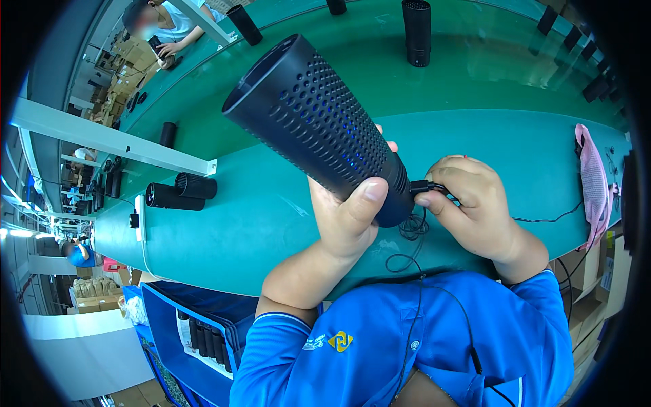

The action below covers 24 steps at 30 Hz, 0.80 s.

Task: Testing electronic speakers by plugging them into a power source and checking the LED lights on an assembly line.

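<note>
A black perforated cylinder is tilted up to the left over the bench, its wide open end away from me and blue light showing through some holes. My left hand is closed round its lower part, thumb on the near side and fingertips showing past the far side. Pinched in my right hand is a black cable plug, held against the side of the cylinder near its base. Whether the plug is fully seated cannot be seen. Thin black cord hangs in loops below the cylinder.
Two similar cylinders lie on the green bench at left; another stands farther off. A pink cloth bag is at the right edge. A blue crate sits below left. A co-worker handles a dark object opposite.
</note>
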### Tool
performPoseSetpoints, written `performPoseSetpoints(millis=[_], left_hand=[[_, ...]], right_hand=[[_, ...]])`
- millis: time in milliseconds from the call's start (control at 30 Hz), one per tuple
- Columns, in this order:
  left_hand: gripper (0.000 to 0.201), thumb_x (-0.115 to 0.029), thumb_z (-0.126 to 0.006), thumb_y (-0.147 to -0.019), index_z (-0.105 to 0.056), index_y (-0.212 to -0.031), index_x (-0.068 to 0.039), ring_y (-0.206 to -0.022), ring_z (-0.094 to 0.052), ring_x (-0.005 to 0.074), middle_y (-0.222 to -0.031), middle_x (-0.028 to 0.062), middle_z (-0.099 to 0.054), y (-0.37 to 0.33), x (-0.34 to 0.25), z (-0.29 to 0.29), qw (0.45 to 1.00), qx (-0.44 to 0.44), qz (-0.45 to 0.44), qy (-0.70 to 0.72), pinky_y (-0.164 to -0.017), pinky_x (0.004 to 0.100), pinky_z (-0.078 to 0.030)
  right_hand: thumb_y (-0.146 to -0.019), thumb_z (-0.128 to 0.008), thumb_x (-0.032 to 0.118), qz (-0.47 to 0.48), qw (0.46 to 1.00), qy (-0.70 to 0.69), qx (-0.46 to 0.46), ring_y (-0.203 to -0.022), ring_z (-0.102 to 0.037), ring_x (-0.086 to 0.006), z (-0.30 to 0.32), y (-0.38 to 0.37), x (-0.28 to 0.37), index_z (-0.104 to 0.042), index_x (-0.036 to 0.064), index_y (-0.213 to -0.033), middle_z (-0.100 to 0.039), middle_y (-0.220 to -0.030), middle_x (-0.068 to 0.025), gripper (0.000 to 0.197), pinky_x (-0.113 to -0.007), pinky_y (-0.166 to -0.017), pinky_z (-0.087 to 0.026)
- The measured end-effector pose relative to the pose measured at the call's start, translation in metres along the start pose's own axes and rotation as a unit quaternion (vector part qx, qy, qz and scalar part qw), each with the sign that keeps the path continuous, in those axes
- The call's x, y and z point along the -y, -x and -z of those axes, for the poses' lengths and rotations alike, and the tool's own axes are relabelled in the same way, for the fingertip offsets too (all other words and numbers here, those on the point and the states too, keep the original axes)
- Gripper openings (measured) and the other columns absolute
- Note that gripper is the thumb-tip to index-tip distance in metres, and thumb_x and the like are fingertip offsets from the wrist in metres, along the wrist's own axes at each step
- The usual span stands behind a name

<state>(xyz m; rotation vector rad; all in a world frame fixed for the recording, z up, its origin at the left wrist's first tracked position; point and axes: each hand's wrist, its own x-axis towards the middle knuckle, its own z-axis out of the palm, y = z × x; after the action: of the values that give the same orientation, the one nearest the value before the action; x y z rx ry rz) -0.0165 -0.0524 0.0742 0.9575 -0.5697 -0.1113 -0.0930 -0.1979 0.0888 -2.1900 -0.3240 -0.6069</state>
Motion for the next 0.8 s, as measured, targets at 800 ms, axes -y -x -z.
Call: performPoseSetpoints(millis=[800], left_hand=[[0.066, -0.009, -0.073, -0.067, -0.041, -0.124, 0.000, -0.094, -0.059, 0.0240, -0.114, 0.0152, -0.052, -0.014, -0.036, 0.001, 0.988, 0.021, 0.067, -0.136, -0.085, 0.0308, -0.046]], right_hand=[[-0.072, -0.070, 0.014, 0.006, 0.998, -0.061, -0.010, -0.104, -0.051, -0.0242, 0.009, -0.005, -0.011, -0.044, -0.0009, -0.126, -0.048, -0.125, -0.0142, 0.062, -0.033, -0.086, -0.042]])
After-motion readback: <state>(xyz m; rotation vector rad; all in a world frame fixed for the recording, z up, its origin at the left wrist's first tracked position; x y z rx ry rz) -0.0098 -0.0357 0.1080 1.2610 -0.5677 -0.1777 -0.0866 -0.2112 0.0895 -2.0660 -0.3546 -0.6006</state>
